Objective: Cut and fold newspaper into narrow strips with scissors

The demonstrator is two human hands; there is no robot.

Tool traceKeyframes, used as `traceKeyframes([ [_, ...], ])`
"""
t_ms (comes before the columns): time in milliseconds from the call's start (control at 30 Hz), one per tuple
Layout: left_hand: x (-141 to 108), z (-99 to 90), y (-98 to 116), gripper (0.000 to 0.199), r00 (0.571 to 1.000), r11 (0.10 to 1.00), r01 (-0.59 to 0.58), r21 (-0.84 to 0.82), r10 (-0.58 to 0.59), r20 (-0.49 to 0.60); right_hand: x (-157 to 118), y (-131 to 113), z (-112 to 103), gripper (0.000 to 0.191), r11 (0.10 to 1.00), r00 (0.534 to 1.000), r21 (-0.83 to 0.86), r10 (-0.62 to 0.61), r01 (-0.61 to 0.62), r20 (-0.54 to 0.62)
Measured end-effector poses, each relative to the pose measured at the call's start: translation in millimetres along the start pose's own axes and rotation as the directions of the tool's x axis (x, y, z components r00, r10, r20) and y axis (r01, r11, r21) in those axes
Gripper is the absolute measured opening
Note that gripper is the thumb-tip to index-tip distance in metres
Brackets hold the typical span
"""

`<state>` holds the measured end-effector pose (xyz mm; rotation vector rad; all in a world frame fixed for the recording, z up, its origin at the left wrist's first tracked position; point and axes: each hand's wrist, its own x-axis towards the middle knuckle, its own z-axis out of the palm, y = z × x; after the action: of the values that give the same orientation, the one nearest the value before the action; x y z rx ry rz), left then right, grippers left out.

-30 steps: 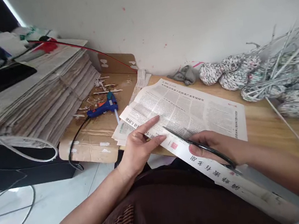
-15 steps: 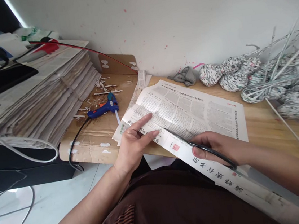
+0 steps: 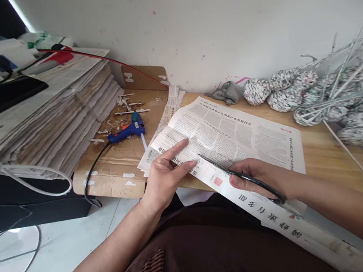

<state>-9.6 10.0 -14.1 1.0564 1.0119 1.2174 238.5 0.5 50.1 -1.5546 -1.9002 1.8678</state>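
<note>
A sheet of newspaper (image 3: 229, 123) lies on the wooden table and reaches over its front edge. My left hand (image 3: 166, 173) grips the sheet by its near edge, with index finger and thumb stretched over the paper. In my right hand (image 3: 255, 175) is a pair of black-handled scissors (image 3: 216, 166), whose blades point left along a cut in the sheet, close to my left thumb. From the cut, a long printed strip (image 3: 259, 208) hangs down to the right, past my lap. The fingers under the paper are hidden.
A blue glue gun (image 3: 126, 131) rests on cardboard (image 3: 107, 180) with paper scraps. Left stands a tall newspaper stack (image 3: 82, 108). Cut strips (image 3: 172, 104) lie behind the sheet. A grey cloth (image 3: 225, 93) and woven paper pieces (image 3: 285, 92) line the wall at right.
The newspaper and its strip have shifted slightly to the right. The scissors have slid a little left along the sheet, while my left hand keeps its grip.
</note>
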Motion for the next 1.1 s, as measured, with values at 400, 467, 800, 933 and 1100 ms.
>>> traceKeyframes([
  [400, -2.6, 2.6, -2.6, 0.061, 0.999, 0.999, 0.035, 0.014, -0.035, 0.020, 2.6, -8.8, -2.4, 0.057, 1.000, 1.000, -0.011, 0.015, -0.015, 0.002],
  [467, -3.1, 3.9, -2.0, 0.061, 0.999, 1.000, 0.023, 0.010, -0.024, 0.027, 4.7, -16.6, -2.9, 0.055, 1.000, 1.000, -0.010, 0.020, -0.020, -0.002],
  [800, -3.7, 2.6, -1.8, 0.061, 0.999, 0.999, 0.050, -0.002, -0.050, 0.015, 11.5, -9.2, -0.1, 0.056, 0.999, 1.000, -0.037, -0.003, 0.002, -0.009],
  [933, -1.7, 2.6, -1.3, 0.055, 0.999, 0.999, 0.038, -0.032, -0.037, 0.012, 10.6, -3.0, 1.5, 0.052, 1.000, 1.000, -0.001, -0.013, 0.013, -0.026],
  [1100, 2.8, -4.7, -1.6, 0.051, 0.997, 0.999, -0.004, -0.048, 0.001, -0.072, 5.4, -10.0, -0.2, 0.055, 1.000, 1.000, -0.021, 0.023, -0.023, -0.008],
])
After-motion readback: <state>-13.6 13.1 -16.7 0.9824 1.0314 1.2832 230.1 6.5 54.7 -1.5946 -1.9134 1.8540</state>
